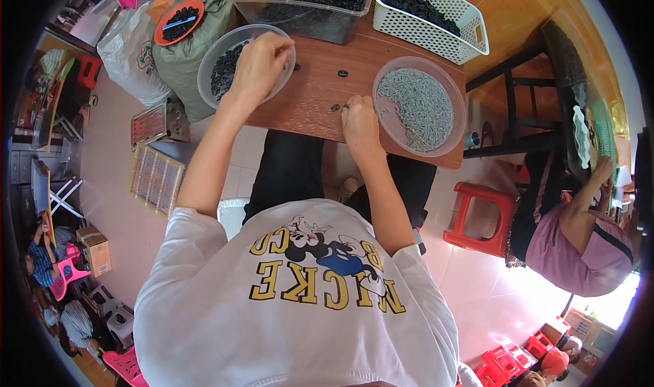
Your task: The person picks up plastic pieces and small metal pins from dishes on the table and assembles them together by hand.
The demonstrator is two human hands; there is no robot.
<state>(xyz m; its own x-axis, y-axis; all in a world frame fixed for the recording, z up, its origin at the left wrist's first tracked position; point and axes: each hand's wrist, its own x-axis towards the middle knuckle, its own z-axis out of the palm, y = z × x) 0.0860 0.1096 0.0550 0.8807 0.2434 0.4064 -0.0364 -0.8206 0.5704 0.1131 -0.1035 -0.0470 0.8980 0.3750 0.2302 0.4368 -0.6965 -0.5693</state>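
My left hand (262,66) is above the rim of a round translucent bowl (206,81) that holds small black plastic parts (223,70). Its fingers are curled together with the tips pinched; whatever they hold is too small to make out. On the wooden table (310,111), my right hand (360,120) rests near the front edge, fingers closed, touching or beside a small dark part (335,107). What lies between those fingertips is hidden. Another black oval part (343,73) lies farther back. Right of my right hand stands a shallow round tub (460,125) of small silvery screw-like pieces (417,104).
A clear bin (300,26) and a white perforated basket (470,45), both with black parts, stand at the table's back. Left are full sacks (191,67) topped by an orange plate (195,33). Right are a red stool (463,213) and a seated person (579,244).
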